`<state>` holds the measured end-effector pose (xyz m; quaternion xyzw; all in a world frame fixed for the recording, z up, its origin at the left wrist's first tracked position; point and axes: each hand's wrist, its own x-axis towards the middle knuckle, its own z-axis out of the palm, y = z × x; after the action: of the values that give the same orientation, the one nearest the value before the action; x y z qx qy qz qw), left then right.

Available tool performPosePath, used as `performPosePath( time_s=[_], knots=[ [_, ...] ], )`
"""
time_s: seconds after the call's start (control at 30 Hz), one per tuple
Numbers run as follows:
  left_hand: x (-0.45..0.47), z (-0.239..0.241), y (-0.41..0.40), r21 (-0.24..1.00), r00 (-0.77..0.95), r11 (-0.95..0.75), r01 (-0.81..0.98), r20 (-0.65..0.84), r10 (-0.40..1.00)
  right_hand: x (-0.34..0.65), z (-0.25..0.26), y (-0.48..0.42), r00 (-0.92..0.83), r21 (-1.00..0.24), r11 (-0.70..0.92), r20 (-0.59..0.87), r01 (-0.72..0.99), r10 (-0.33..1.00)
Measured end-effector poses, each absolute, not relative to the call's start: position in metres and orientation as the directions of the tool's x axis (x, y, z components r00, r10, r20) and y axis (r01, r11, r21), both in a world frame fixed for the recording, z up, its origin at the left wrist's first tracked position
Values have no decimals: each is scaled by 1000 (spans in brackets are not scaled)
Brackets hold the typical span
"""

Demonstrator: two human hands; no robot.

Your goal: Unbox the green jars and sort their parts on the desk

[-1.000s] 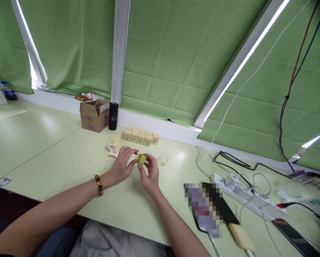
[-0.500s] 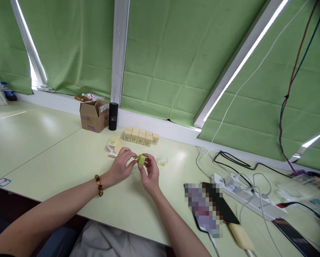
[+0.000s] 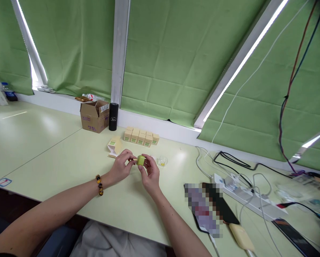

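Between the fingers and thumb of my right hand (image 3: 151, 176) is a small, shiny green block (image 3: 141, 160) with rounded edges, held a little above the table. My left hand (image 3: 123, 165) pinches a tiny pale piece (image 3: 135, 160) against the block's left side; whether the two are joined I cannot tell. Just right of my right hand sits a small clear plastic piece (image 3: 162, 161) with a yellow bit in it. Behind my left hand lies an opened small carton (image 3: 113, 145) with a green label.
Several small beige boxes (image 3: 141, 136) form a row beyond my hands. Farther back stand a cardboard box (image 3: 94, 117) and a black tumbler (image 3: 113, 117). At right are a power strip (image 3: 245, 195) with tangled cables, phones (image 3: 202, 210) and a cream case (image 3: 241, 236).
The green block has turned slightly in my fingers, and the pale piece in my left hand shows at a different angle. Both hands stay in nearly the same place.
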<state>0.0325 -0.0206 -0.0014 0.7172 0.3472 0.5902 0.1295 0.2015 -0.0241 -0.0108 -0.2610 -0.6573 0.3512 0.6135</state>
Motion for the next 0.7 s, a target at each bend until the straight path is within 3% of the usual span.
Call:
performPosePath(
  time_s=[0.53,0.7],
  knots=[
    [36,-4,-22,621,12,-720,310,755,656,202,-11,-24,-115,-768,636,640,-74,759],
    [35,-4,-20,570,14,-757,319,796,605,202,-12,-23,-115,-771,631,637,-87,762]
  ],
)
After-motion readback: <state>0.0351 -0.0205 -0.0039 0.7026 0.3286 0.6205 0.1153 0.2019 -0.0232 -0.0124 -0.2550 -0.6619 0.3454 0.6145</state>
